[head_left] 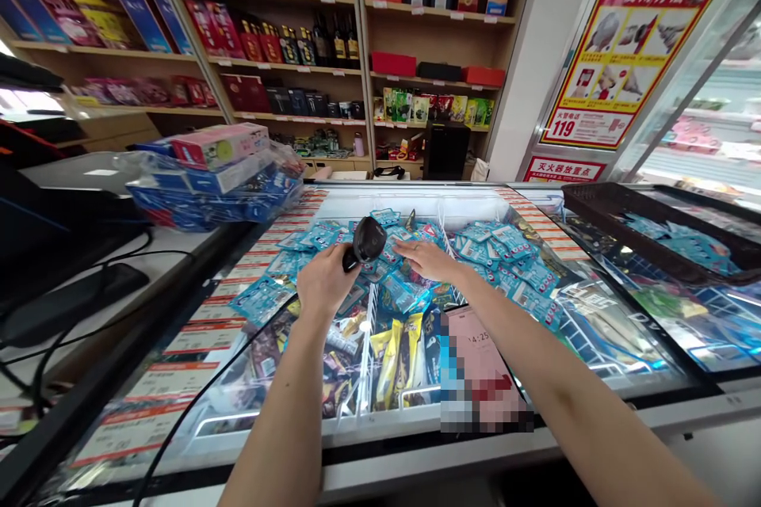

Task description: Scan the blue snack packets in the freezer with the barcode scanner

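While wooden shelves [440, 38] are ranged behind, blue packets [404, 291] are spread toward the far edge of the glass-topped chest freezer [380, 463]; above them a barcode scanner [369, 238] is gripped by the left hand [324, 281], the right hand [426, 260] being extended, fingers straightened.

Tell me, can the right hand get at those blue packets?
Probably yes: the right hand is stretched out over the blue packets, and nothing seems to block it; the left hand holds the black scanner nearby.
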Motion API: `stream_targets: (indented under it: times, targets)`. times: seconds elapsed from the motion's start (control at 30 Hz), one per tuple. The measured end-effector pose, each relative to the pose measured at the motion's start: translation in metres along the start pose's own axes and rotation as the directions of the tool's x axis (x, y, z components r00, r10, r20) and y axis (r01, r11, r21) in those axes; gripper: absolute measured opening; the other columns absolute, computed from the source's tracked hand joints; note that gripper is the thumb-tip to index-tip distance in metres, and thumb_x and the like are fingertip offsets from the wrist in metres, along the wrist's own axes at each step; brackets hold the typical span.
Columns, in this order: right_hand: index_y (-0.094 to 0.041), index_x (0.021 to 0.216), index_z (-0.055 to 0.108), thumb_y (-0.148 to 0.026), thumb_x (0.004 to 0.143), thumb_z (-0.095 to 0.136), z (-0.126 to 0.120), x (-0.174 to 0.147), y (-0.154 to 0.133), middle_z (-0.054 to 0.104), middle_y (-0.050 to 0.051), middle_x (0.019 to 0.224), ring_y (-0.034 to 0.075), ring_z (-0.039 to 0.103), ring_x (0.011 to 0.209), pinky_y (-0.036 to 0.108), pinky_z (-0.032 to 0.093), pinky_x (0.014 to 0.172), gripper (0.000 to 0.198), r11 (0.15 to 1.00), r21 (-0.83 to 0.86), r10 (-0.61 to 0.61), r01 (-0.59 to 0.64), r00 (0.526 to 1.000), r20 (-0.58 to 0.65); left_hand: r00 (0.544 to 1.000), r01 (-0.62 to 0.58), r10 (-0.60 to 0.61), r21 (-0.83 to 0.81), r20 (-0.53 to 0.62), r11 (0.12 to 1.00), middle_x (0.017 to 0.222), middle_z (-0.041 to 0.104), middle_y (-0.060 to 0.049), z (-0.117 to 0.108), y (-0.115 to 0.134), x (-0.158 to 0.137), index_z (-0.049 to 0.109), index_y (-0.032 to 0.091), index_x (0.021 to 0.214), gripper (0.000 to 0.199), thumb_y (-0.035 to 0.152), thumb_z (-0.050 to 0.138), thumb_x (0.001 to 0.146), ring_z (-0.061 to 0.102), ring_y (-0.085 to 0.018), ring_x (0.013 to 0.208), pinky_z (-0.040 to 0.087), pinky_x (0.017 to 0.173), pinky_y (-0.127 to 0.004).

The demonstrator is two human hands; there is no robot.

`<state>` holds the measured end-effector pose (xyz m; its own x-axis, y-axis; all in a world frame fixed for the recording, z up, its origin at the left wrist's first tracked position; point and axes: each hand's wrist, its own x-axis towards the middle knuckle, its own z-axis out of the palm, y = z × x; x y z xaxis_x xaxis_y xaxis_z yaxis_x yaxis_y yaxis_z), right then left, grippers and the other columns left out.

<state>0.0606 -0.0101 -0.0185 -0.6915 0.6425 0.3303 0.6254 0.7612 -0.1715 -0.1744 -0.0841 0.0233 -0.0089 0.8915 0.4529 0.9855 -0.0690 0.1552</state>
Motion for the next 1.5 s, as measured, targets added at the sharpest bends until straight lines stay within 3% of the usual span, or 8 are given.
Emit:
stream_targets:
  times: [0.1,0.23,0.47,0.73,0.93,1.13,1.27,1.5]
  targets:
    - [-0.023,0.123,0.054,-0.027,0.091,0.041,-0.002,-0.010,-0.002,0.046,0.004,0.137,0.019,0.048,0.119,0.035,0.036,0.101,0.034,0.997,0.072,0.030,-0.027,0.999,-0.032,1.000,-0.020,0.020,0.003,0.004,1.000,0.102,0.065,-0.005,-0.001,0.001,-0.001,0.058,0.027,0.111,0.039,0.048,0.044,0.081,0.060,-0.025,0.093,0.039,0.060,-0.029]
    - [-0.021,0.108,0.059,-0.044,0.090,0.043,-0.010,-0.033,-0.001,0.057,0.006,0.120,0.019,0.054,0.110,0.034,0.041,0.095,0.033,0.967,0.152,0.216,-0.204,0.974,-0.064,0.999,-0.045,0.045,0.005,0.007,0.999,0.103,0.065,-0.005,-0.001,0.007,-0.003,0.058,0.026,0.110,0.038,0.046,0.044,0.081,0.059,-0.025,0.094,0.040,0.060,-0.029]
    - [-0.010,0.121,0.048,-0.062,0.072,0.059,-0.007,-0.051,0.003,0.050,0.018,0.124,0.029,0.038,0.124,0.042,0.032,0.102,0.073,0.913,0.034,0.406,-0.406,0.898,-0.172,0.978,-0.208,0.207,0.032,0.035,0.978,0.104,0.065,-0.004,0.004,0.015,-0.006,0.057,0.027,0.110,0.034,0.041,0.045,0.081,0.059,-0.024,0.094,0.040,0.060,-0.029]
    - [-0.015,0.099,0.061,-0.040,0.075,0.063,-0.007,-0.045,0.013,0.061,0.009,0.107,0.024,0.051,0.109,0.037,0.037,0.095,0.035,0.851,0.080,0.524,-0.518,0.849,-0.075,0.966,-0.248,0.245,0.025,0.077,0.968,0.107,0.064,-0.005,0.005,0.017,-0.005,0.056,0.026,0.112,0.036,0.040,0.045,0.081,0.059,-0.024,0.097,0.042,0.065,-0.030]
    - [-0.010,0.098,0.061,-0.062,0.071,0.057,-0.004,-0.043,0.002,0.056,0.018,0.112,0.032,0.046,0.114,0.041,0.037,0.094,0.059,0.817,0.041,0.575,-0.575,0.806,-0.140,0.962,-0.266,0.264,0.017,0.066,0.964,0.107,0.064,-0.006,0.005,0.018,-0.006,0.056,0.026,0.113,0.037,0.041,0.044,0.081,0.059,-0.024,0.098,0.043,0.065,-0.029]
    - [-0.016,0.103,0.054,-0.045,0.061,0.072,-0.004,-0.040,0.001,0.059,0.009,0.102,0.026,0.053,0.102,0.039,0.042,0.088,0.054,0.762,0.185,0.646,-0.620,0.745,-0.164,0.958,-0.277,0.275,0.009,0.084,0.961,0.106,0.064,-0.007,0.007,0.019,-0.006,0.056,0.026,0.114,0.038,0.041,0.044,0.081,0.059,-0.024,0.096,0.043,0.066,-0.029]
    - [-0.020,0.109,0.048,-0.032,0.074,0.056,-0.009,-0.054,0.011,0.059,0.000,0.083,0.018,0.058,0.076,0.033,0.047,0.073,0.038,0.702,0.377,0.705,-0.604,0.667,-0.243,0.942,-0.324,0.324,-0.012,0.093,0.946,0.107,0.064,-0.005,0.010,0.020,-0.006,0.056,0.027,0.113,0.037,0.041,0.045,0.081,0.059,-0.023,0.094,0.042,0.065,-0.028]
    - [-0.021,0.111,0.045,-0.030,0.083,0.042,-0.022,-0.097,0.006,0.056,-0.001,0.075,0.017,0.057,0.068,0.030,0.045,0.068,0.030,0.768,0.423,0.640,-0.481,0.615,-0.461,0.889,-0.429,0.429,-0.035,0.163,0.903,0.105,0.064,-0.004,0.012,0.034,-0.010,0.056,0.027,0.112,0.035,0.040,0.046,0.081,0.060,-0.021,0.090,0.042,0.065,-0.028]
